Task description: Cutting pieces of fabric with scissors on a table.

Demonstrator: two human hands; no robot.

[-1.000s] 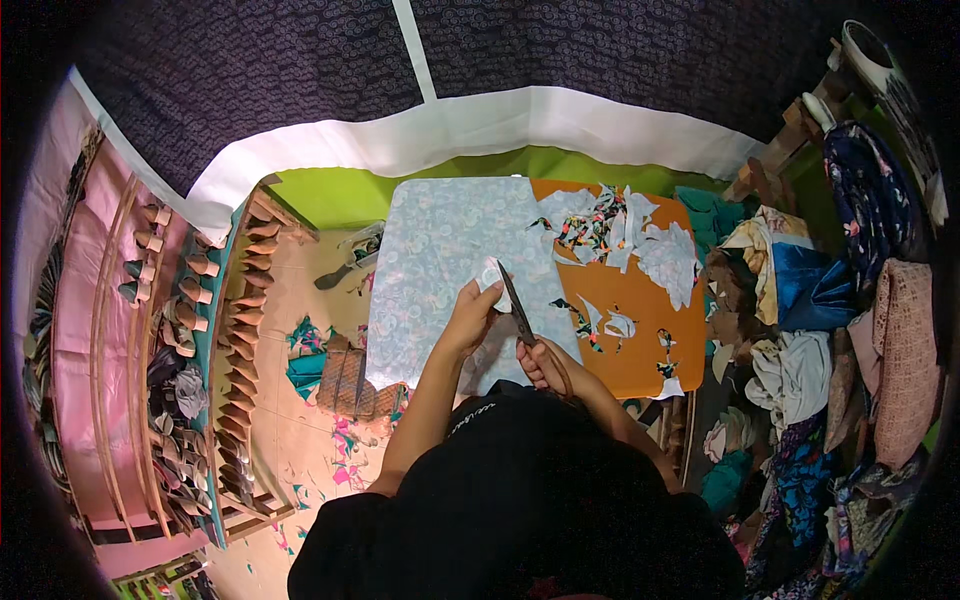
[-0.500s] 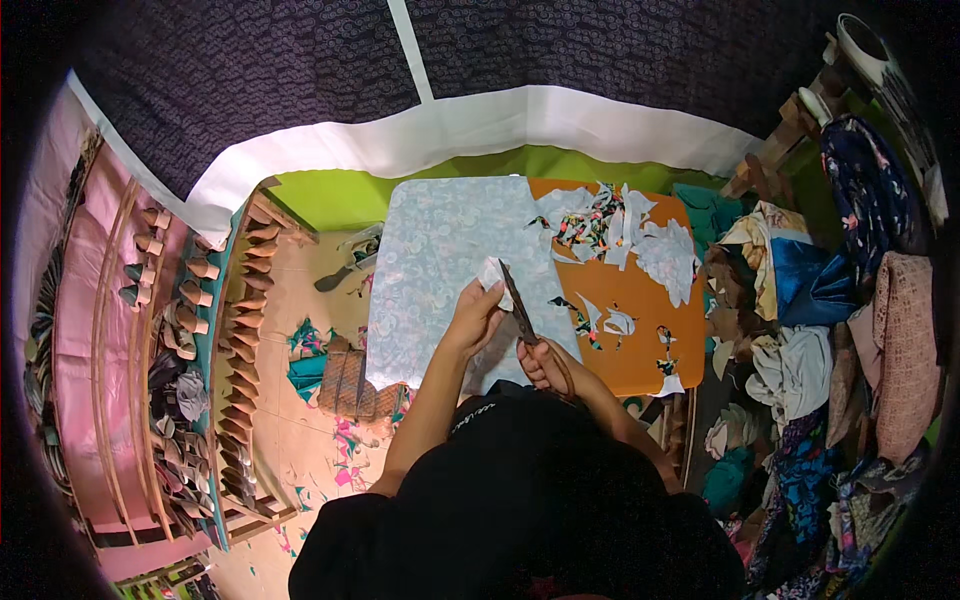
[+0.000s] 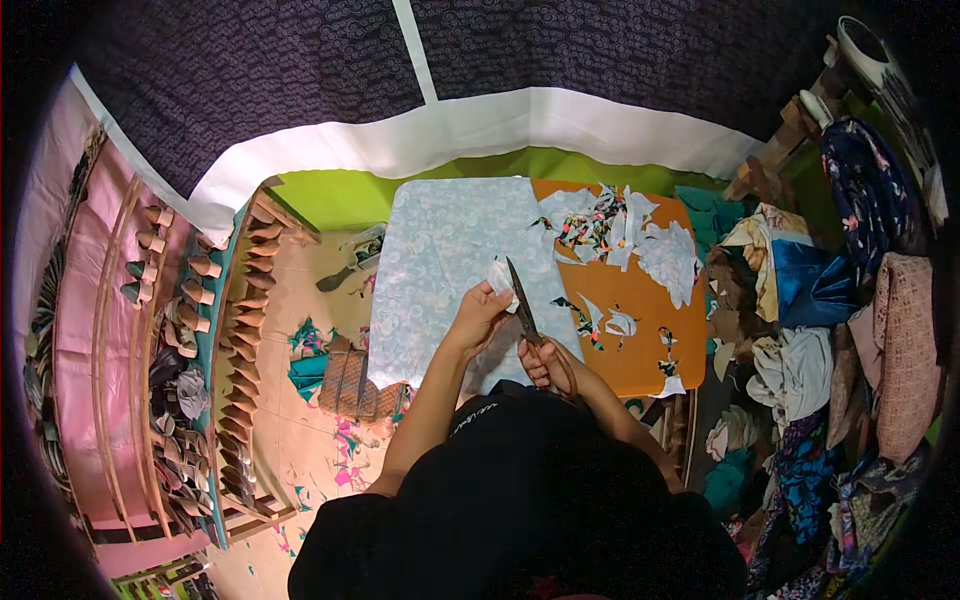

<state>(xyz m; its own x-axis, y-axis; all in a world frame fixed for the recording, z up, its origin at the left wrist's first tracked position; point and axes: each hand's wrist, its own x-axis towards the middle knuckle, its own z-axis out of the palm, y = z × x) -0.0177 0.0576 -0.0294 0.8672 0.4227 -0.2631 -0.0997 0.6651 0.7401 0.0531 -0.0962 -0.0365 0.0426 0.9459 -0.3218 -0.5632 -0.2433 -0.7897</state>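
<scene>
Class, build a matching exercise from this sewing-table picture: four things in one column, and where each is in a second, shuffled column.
Things:
1. scissors
2. pale blue fabric
3. pile of offcuts
4. small white scrap

Places:
A. on the far part of the orange table top
B. pinched in the left hand
C. held in the right hand
D. spread over the table's left half

Pairs: 1-C, 2-D, 3-A, 4-B

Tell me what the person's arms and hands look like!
Both arms are bare from the elbow down, with no gloves on the left hand or the right hand. No rings, watch or bracelets can be made out at this size. The person wears a black top, with faint small markings near the chest.
</scene>
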